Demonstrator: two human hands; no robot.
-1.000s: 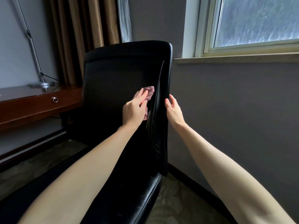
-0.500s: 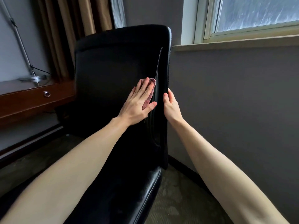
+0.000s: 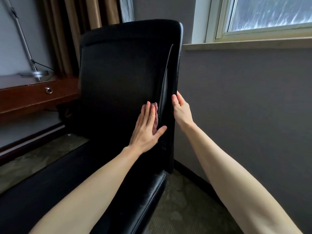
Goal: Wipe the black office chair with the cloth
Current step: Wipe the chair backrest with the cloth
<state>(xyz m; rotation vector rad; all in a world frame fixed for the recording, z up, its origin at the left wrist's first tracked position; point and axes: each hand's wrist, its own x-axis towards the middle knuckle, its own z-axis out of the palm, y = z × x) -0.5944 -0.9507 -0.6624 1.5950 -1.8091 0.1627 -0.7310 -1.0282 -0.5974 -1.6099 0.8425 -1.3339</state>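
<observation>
Since half a second ago our left hand (image 3: 146,128) has slid lower down the backrest of the black office chair (image 3: 121,78), and the fingers, curled a second ago, now lie flat and close together. Under that palm sits the pinkish cloth (image 3: 155,114), pressed against the leather; only its edge shows past the fingertips and between thumb and forefinger, just beside the chair's raised side seam. Our right hand (image 3: 181,108) is loosely open, fingers extended and resting on the outer right edge of the backrest, apparently bracing it; whether the fingers wrap behind the edge we cannot tell. Judgement: stroke in progress on the right strip of the backrest, most of the panel to the left of our left hand and the seat below both forearms likely still to cover. For a good pass, keep the palm flat so pressure spreads over the whole cloth, overlap strokes, and run the cloth edge into the seam groove. Keep the right hand braced, since the chair may swivel away under pressure.
</observation>
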